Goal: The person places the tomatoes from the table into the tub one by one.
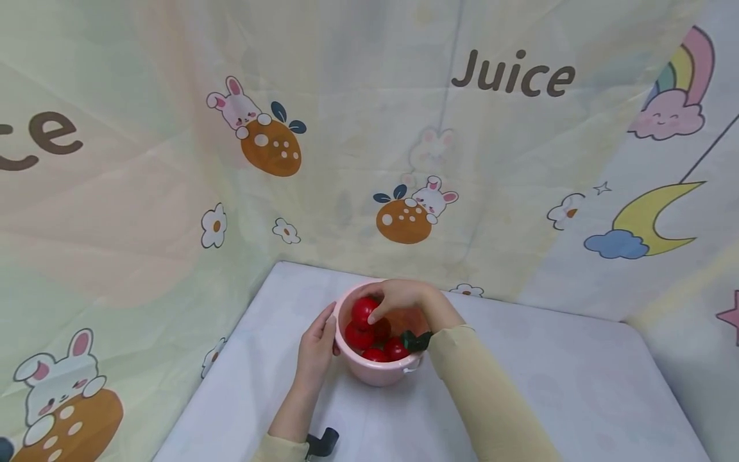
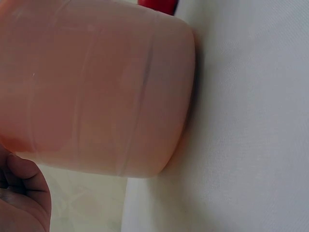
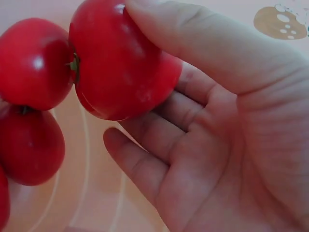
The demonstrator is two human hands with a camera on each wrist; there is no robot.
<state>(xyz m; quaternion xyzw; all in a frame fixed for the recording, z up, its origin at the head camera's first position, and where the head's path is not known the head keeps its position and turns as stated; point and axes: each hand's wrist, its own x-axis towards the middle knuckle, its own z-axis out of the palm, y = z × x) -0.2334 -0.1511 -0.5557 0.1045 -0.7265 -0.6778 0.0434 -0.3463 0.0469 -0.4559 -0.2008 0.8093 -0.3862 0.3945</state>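
Note:
A pink bucket (image 1: 378, 375) with a white handle stands on the white table, with several red tomatoes (image 1: 396, 348) inside. My left hand (image 1: 314, 350) grips the bucket's left side at the rim; only part of its thumb and fingers (image 2: 29, 176) shows in the left wrist view. Reaching over the rim, my right hand (image 1: 398, 295) holds one tomato (image 3: 120, 63) between thumb and fingers. That tomato overlaps another tomato (image 3: 36, 63) in the right wrist view. More tomatoes lie lower in the bucket, partly hidden.
The white table (image 1: 537, 385) spreads around the bucket. A printed cloth (image 1: 346, 192) with rabbits and flowers hangs behind the table and along its sides. In the left wrist view, a small red patch (image 2: 159, 5) shows past the bucket's base. Black straps with mounts (image 1: 323, 443) sit at both wrists.

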